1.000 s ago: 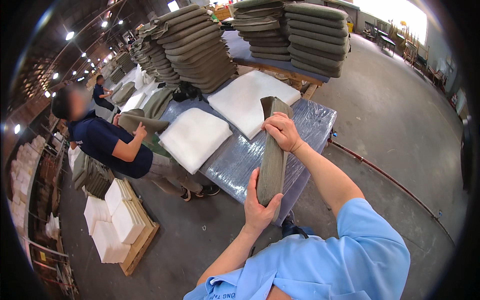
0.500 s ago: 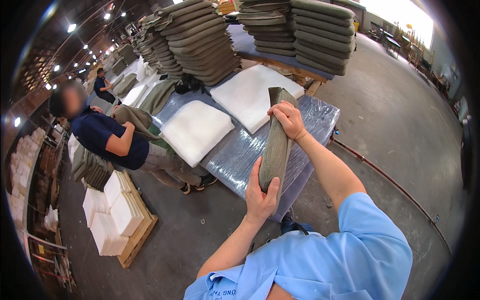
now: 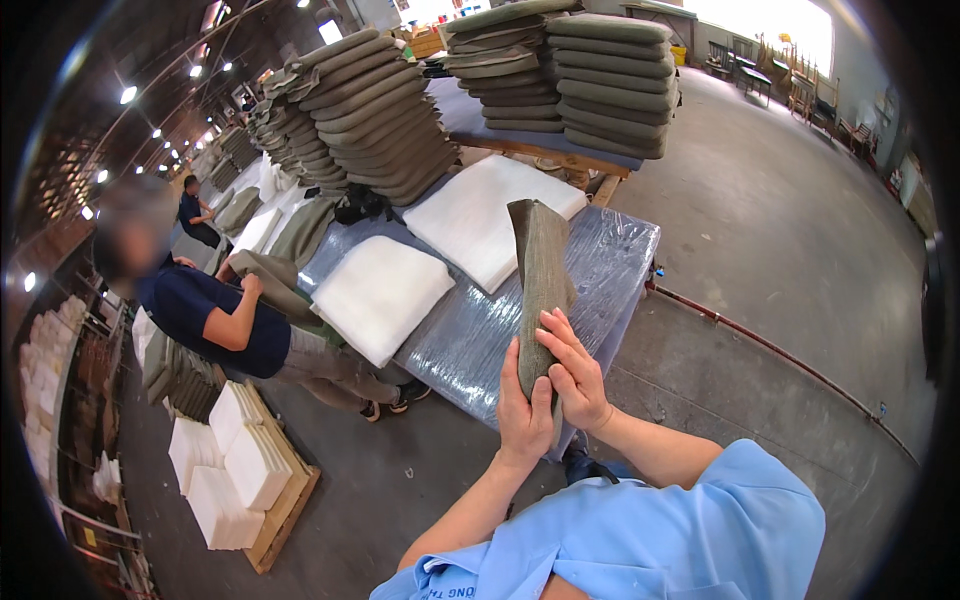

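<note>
I hold a folded olive-green cushion cover [image 3: 541, 270] upright above the near edge of a plastic-wrapped table [image 3: 590, 275]. My left hand [image 3: 522, 410] grips its lower end from the left. My right hand [image 3: 574, 375] presses against the same lower end from the right, fingers laid over the fabric. The cover's top stands free, level with a white foam cushion [image 3: 490, 215] lying on the table. A second white foam cushion [image 3: 378, 295] lies further left on the table.
A person in a dark blue shirt [image 3: 215, 320] handles a green cover at the table's left side. Tall stacks of green cushions [image 3: 380, 110] stand behind the table. White foam pads sit on a wooden pallet [image 3: 285, 510] at lower left. Concrete floor stretches right.
My right hand has slid down from the top of the cover to its lower end, beside my left hand. The cover now stands more upright.
</note>
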`<state>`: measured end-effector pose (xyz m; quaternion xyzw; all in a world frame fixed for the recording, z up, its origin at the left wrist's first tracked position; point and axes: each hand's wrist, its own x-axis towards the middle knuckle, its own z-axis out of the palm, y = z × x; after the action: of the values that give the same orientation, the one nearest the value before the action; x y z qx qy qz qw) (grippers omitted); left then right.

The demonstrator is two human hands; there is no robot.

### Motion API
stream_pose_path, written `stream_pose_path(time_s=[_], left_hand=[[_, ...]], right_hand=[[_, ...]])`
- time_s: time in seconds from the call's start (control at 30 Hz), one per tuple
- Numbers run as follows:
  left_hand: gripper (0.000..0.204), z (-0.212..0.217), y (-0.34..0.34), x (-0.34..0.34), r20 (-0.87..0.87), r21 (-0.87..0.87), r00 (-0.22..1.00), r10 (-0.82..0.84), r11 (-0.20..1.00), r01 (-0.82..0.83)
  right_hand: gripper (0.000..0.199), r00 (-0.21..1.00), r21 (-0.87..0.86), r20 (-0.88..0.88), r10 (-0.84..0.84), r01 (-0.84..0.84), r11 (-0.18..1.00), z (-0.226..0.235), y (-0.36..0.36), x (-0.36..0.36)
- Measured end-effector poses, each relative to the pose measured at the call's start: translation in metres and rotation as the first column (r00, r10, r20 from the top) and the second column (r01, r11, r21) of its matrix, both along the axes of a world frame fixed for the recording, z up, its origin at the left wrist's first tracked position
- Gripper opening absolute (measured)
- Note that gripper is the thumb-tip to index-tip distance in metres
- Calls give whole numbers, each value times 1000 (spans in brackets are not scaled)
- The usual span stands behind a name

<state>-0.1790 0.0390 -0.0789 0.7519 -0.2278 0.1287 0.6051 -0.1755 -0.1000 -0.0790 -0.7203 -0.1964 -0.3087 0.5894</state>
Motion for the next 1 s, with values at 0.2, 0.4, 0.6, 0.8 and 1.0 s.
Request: stream_pose_path(time_s=[0.2, 0.4, 0.6, 0.8, 1.0], left_hand=[[66, -3, -4, -3, 10, -9, 1000, -28, 1000, 28], [64, -2, -2, -9, -2, 11, 998, -55, 998, 55], [65, -7, -4, -11, 53, 10, 995, -80, 997, 80], [70, -1, -2, -10, 146, 77, 978, -150, 987, 140], [83, 3, -18, 1, -39, -36, 921, -388, 921, 387]], right_hand=[[55, 997, -28, -8, -75, 74, 997, -4, -1, -11], [48, 998, -11, -57, -41, 41, 999, -9, -4, -20], [37, 993, -35, -87, -76, 74, 997, 0, -24, 16], [39, 978, -95, -192, -86, 68, 993, 0, -53, 74], [41, 962, -4, -267, -49, 50, 999, -4, -87, 115]])
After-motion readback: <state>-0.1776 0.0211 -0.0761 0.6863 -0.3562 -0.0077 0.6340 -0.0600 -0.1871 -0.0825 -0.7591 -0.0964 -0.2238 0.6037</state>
